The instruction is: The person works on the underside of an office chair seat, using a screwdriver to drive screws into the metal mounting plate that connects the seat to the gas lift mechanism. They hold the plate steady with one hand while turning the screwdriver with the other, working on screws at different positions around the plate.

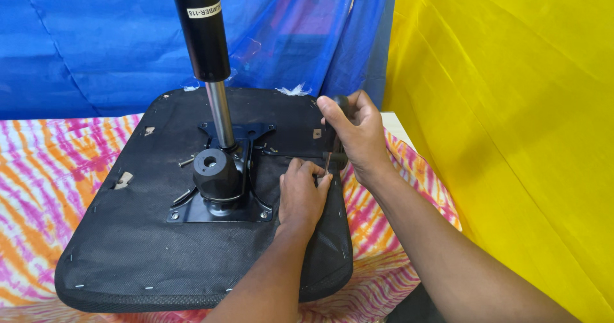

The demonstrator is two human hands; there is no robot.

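Observation:
An upturned black chair seat (147,246) lies on a tie-dye cloth, its fabric underside facing up. A black metal mounting plate (246,211) with a gas-lift cylinder (220,115) is fixed at its middle. My right hand (355,134) grips a dark-handled screwdriver (334,145) held upright, its tip down at the seat's right side. My left hand (300,192) rests on the seat beside that tip, fingers pinched around the shaft or a small screw there; which one is hidden.
A pink, orange and white tie-dye cloth (45,176) covers the surface. Blue sheeting (96,48) hangs behind, yellow sheeting (511,105) at the right. Loose screws (186,162) lie on the seat by the plate.

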